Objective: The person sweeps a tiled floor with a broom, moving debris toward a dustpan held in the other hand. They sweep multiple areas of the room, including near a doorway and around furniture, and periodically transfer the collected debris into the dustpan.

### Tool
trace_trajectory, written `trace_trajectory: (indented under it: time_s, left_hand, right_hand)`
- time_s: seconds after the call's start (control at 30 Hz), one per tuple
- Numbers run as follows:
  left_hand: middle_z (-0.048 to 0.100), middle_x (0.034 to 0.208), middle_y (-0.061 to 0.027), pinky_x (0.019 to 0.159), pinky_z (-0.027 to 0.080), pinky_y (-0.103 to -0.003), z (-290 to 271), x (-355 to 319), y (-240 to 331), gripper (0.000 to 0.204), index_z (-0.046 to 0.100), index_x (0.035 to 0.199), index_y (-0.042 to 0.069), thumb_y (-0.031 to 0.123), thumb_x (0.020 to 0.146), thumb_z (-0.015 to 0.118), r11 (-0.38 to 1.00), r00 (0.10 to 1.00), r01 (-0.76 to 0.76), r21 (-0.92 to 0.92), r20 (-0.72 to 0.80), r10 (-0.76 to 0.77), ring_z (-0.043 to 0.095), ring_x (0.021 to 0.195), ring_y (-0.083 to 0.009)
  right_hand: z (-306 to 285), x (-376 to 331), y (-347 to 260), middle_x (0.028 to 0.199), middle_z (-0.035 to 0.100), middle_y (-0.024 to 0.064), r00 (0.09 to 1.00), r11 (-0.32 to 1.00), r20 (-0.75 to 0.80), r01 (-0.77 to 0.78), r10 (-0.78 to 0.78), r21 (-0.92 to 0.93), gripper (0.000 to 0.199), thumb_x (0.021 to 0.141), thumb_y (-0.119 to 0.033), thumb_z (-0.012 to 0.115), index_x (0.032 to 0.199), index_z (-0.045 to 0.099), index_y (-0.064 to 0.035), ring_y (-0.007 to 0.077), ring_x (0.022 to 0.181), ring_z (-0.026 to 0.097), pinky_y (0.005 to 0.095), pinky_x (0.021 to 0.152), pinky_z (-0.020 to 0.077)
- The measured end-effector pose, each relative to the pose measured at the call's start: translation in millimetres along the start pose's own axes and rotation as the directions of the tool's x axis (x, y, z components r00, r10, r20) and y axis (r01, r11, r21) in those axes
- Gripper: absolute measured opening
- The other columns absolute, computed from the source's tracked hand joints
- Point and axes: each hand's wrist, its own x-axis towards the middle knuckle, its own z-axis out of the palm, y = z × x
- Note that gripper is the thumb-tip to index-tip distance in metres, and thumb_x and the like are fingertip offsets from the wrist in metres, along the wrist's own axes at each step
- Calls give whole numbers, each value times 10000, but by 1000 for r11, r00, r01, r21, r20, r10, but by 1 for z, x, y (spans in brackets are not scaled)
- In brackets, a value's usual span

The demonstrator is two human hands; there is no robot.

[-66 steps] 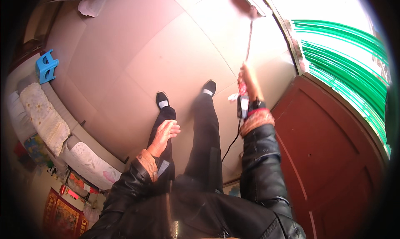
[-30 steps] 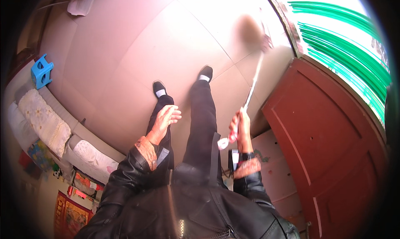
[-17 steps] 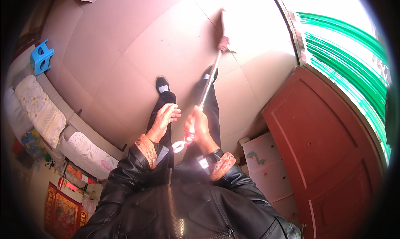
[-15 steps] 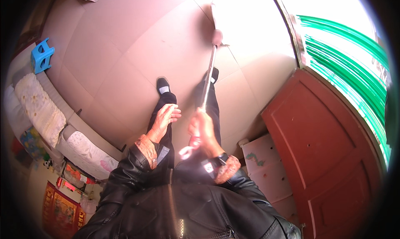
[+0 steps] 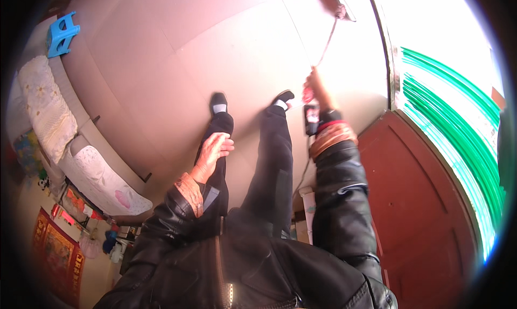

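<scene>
My right hand (image 5: 320,88), stretched forward and right, is closed round the thin pole of a long-handled flat mop (image 5: 327,42). Motion blurs the fingers somewhat. The mop's narrow head (image 5: 343,3), with a pinkish joint, rests on the floor far ahead by the doorway, partly washed out by glare. A dark device and something pink hang at my right wrist. My left hand (image 5: 215,152) hovers in front of my left thigh, fingers extended and slightly bent, holding nothing.
Pale tiled floor (image 5: 161,77) spreads ahead. On the left stand a sofa with light covers (image 5: 102,174) and a blue plastic stool (image 5: 63,34). At right are a reddish-brown door (image 5: 414,196), a door frame (image 5: 392,61) and green strips (image 5: 452,110) across the bright opening.
My right arm has swung forward and to the right, carrying the mop head toward the doorway. My left hand stays nearly where it was. The view has shifted a little.
</scene>
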Motion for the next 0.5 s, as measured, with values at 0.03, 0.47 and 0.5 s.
trace_trajectory:
  time_s: [0.03,0.47,0.5]
  left_hand:
    - [583,901,-78,692,437,-253,-1,0,1,288,522,1007,71,325,882,469,999,999,-33,-24,14,33,574,790,-147]
    - [585,889,-72,685,440,-248,-34,-4,0,293,524,1006,63,324,889,460,997,996,-68,-37,58,70,571,785,-141]
    - [586,888,-72,684,441,-248,-30,-4,0,292,525,1005,63,323,889,460,996,994,-82,-35,65,84,571,784,-140]
  right_hand:
    - [15,-10,22,547,411,12,994,990,-95,49,-62,-134,385,887,-437,387,700,438,-104,156,448,433,287,430,377]
    - [95,-266,93,513,421,9,959,960,-45,-280,280,5,206,848,-240,494,743,464,-65,111,367,412,245,322,308]
    - [81,-267,94,512,420,10,965,967,-62,-254,256,38,207,850,-244,484,747,468,-64,114,366,411,248,320,305]
